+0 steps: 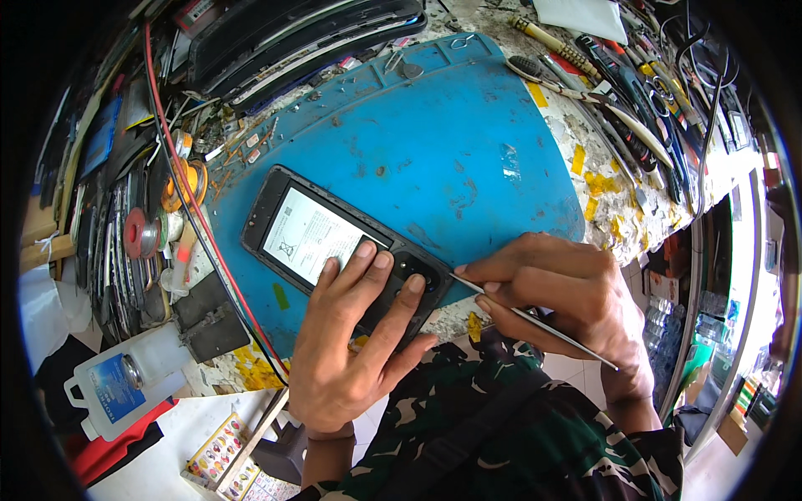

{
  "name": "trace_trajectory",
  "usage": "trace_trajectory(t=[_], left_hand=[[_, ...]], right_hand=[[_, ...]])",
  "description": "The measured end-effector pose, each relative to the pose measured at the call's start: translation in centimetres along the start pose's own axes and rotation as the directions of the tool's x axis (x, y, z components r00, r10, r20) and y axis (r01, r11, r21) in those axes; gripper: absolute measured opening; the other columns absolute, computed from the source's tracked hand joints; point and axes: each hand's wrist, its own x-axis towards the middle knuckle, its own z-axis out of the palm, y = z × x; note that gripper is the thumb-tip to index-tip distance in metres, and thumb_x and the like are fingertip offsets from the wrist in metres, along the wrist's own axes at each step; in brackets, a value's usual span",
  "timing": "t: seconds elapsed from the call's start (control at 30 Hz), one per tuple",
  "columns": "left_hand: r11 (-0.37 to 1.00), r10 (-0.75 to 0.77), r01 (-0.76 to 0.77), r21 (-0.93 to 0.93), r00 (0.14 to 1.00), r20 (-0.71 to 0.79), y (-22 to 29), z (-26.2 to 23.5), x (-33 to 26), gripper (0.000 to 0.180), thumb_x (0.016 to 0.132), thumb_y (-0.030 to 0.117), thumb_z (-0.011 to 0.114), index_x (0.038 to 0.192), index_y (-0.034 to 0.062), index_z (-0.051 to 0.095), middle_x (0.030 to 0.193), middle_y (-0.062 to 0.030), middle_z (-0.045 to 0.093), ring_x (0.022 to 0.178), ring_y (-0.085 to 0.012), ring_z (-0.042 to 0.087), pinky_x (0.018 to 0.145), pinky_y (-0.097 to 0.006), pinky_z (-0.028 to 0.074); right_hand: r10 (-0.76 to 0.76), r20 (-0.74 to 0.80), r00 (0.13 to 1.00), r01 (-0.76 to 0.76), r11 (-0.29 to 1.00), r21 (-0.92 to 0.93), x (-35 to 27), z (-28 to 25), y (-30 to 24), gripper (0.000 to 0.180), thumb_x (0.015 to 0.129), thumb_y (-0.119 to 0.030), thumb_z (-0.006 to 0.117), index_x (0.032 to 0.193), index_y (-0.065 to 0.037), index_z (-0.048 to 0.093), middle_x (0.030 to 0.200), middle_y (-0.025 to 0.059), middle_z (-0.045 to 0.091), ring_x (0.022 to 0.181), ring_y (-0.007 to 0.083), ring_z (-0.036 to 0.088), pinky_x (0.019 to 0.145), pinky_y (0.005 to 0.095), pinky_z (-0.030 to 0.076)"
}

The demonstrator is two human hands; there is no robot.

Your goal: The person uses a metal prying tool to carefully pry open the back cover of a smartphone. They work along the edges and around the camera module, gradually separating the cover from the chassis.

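A black mobile phone [276, 196] lies back up on the blue work mat [451, 159], a large white label [311, 230] showing on it. Its camera end points to the right. My left hand [347, 342] presses on the phone with spread fingers, the thumb by its near edge, and holds it against the mat. The palm covers part of the phone's near side. Pinched in my right hand [568, 292] is a thin metal pry tool [555, 331]. One tip meets the phone's right end near the corner; the other sticks out toward my body.
Spools [142, 234] and stacked phone parts [117, 225] crowd the left, with a red cable [185, 184] running past. A white plastic bottle [117, 388] stands lower left. Hand tools [639, 108] and a brush [535, 68] fill the right back. A black case [292, 42] lies behind the mat.
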Motion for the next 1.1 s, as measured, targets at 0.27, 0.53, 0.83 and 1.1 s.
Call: trace_trajectory(t=[0.27, 0.53, 0.83, 1.1], left_hand=[[1.000, 0.000, 0.000, -0.015, 1.000, 0.014, 0.0, -0.1, -0.1, 0.055, 0.083, 0.030, 0.086, 0.133, 0.0123, 0.071, 0.139, -0.0164, 0.060, 0.136, -0.0374, 0.057, 0.108, -0.060, 0.048], [0.999, 0.034, -0.034, -0.012, 0.999, 0.042, -0.1, -0.4, 0.1, 0.056, 0.085, 0.031, 0.085, 0.135, 0.0115, 0.070, 0.140, -0.0150, 0.058, 0.137, -0.0375, 0.056, 0.109, -0.061, 0.047], [0.999, 0.043, -0.041, -0.026, 0.998, 0.055, -0.4, -0.5, 0.1, 0.057, 0.086, 0.030, 0.085, 0.137, 0.0130, 0.068, 0.142, -0.0147, 0.057, 0.139, -0.0369, 0.053, 0.109, -0.061, 0.048], [0.998, 0.038, -0.034, -0.044, 0.996, 0.081, -0.4, -0.6, -0.1, 0.059, 0.086, 0.030, 0.085, 0.139, 0.0133, 0.067, 0.142, -0.0145, 0.056, 0.141, -0.0370, 0.052, 0.109, -0.061, 0.047]], right_hand=[[0.046, -0.006, 0.999, -0.046, 0.999, -0.027, 0.2, 0.4, -0.2, 0.010, 0.088, 0.000, 0.075, 0.093, -0.002, 0.066, 0.109, 0.0118, 0.072, 0.089, 0.0297, 0.071, 0.074, 0.0389, 0.059], [0.048, -0.004, 0.999, -0.048, 0.999, -0.017, 1.0, 0.3, -0.3, 0.008, 0.089, -0.001, 0.074, 0.094, -0.001, 0.067, 0.105, 0.0123, 0.074, 0.090, 0.0297, 0.072, 0.075, 0.0396, 0.059], [0.074, -0.012, 0.997, -0.074, 0.997, -0.006, 0.6, -0.1, -0.2, 0.017, 0.080, 0.005, 0.079, 0.076, -0.001, 0.064, 0.098, 0.0160, 0.078, 0.086, 0.0287, 0.077, 0.072, 0.0353, 0.060], [0.065, -0.007, 0.998, -0.065, 0.997, -0.044, 0.6, 0.1, -0.3, 0.016, 0.081, 0.003, 0.079, 0.078, -0.002, 0.064, 0.098, 0.0142, 0.077, 0.084, 0.0275, 0.075, 0.071, 0.0357, 0.060]])
